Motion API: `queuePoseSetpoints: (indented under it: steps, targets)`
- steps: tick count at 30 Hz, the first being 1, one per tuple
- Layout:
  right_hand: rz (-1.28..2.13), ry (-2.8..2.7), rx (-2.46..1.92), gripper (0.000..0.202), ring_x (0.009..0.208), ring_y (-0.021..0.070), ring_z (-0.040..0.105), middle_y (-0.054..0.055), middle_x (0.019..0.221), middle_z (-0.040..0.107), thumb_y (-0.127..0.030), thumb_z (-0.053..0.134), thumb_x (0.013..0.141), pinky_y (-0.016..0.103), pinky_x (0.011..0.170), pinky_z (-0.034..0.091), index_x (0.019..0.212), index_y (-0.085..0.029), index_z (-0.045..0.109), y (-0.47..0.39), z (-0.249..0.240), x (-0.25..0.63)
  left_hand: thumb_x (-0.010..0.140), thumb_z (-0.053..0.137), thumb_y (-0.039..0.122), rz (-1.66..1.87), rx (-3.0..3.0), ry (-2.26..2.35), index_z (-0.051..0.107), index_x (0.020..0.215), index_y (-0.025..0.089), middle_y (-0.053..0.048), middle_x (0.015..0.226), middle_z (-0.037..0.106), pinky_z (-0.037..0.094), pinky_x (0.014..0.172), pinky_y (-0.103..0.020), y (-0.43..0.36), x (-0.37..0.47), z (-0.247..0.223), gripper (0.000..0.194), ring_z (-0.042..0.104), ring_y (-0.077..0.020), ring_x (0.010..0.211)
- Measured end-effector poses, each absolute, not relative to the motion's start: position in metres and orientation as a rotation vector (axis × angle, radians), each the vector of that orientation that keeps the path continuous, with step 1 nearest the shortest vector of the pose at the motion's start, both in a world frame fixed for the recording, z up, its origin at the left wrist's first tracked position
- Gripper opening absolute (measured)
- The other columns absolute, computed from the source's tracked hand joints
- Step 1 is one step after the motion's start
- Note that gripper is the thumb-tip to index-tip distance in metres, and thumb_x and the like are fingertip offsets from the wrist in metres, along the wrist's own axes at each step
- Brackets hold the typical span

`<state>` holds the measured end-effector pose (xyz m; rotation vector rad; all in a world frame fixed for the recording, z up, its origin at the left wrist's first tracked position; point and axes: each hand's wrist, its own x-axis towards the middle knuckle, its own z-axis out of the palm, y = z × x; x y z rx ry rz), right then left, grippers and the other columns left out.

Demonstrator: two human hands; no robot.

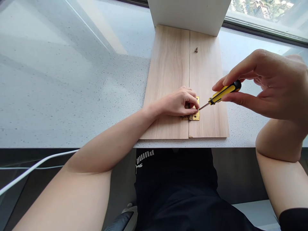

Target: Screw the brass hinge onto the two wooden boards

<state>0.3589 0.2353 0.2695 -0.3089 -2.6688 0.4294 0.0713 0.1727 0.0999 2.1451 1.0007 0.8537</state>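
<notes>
Two pale wooden boards (168,64) lie side by side with a narrow seam between them. Across the seam near their front end sits a brass hinge (196,117), partly covered by my left hand (181,102). That hand's thumb and fingertips pinch together at the hinge's right leaf; what they hold, probably too small to show, I cannot make out. My right hand (264,85) grips a yellow and black screwdriver (223,93) by its handle, tilted down to the left. Its tip meets the left fingertips over the hinge.
Loose screws (196,50) rest on the far part of the right board. Behind the boards stands a white box-like block (189,14), close to the window (264,12). The boards lie on a speckled grey countertop (72,89). A white cable (36,165) hangs below its front edge.
</notes>
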Motion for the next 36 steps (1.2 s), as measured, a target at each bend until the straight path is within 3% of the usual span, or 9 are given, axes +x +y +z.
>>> queuePoseSetpoints:
  steps: [8, 24, 29, 36]
  targets:
    - [0.447, -2.653, -0.35, 0.027, 0.106, 0.0301, 0.093, -0.004, 0.115, 0.092, -0.04, 0.097, 0.108, 0.047, 0.085, 0.081, 0.131, -0.048, 0.085, 0.234, 0.267, 0.357, 0.102, 0.085, 0.03, 0.868, 2.144, 1.007, 0.094, 0.093, 0.028, -0.003, 0.084, 0.079, 0.054, 0.113, -0.051, 0.173, 0.073, 0.099, 0.013, 0.066, -0.0231, 0.081]
    - [0.335, -2.662, -0.217, 0.026, 0.111, 0.0264, 0.093, -0.007, 0.134, 0.093, -0.024, 0.08, 0.118, 0.046, 0.1, 0.083, 0.128, -0.047, 0.086, 0.222, 0.268, 0.347, 0.101, 0.087, 0.03, 0.868, 2.111, 0.993, 0.092, 0.089, 0.028, -0.003, 0.085, 0.08, 0.054, 0.118, -0.054, 0.174, 0.075, 0.102, 0.013, 0.069, -0.0237, 0.082]
    - [0.323, -2.674, -0.141, 0.03, 0.112, 0.0251, 0.093, -0.008, 0.13, 0.093, -0.02, 0.079, 0.119, 0.045, 0.096, 0.08, 0.128, -0.048, 0.084, 0.219, 0.266, 0.343, 0.102, 0.082, 0.032, 0.855, 2.126, 0.988, 0.091, 0.089, 0.029, -0.004, 0.088, 0.083, 0.056, 0.116, -0.055, 0.174, 0.076, 0.103, 0.016, 0.073, -0.0264, 0.089]
    - [0.221, -2.611, -0.211, 0.003, 0.087, 0.0222, 0.08, 0.0, 0.113, 0.084, -0.033, 0.077, 0.124, 0.044, 0.078, 0.065, 0.122, -0.036, 0.079, 0.219, 0.254, 0.33, 0.101, 0.083, 0.031, 0.847, 2.135, 1.013, 0.092, 0.091, 0.029, -0.005, 0.094, 0.083, 0.058, 0.111, -0.052, 0.173, 0.074, 0.103, 0.014, 0.075, -0.0278, 0.096]
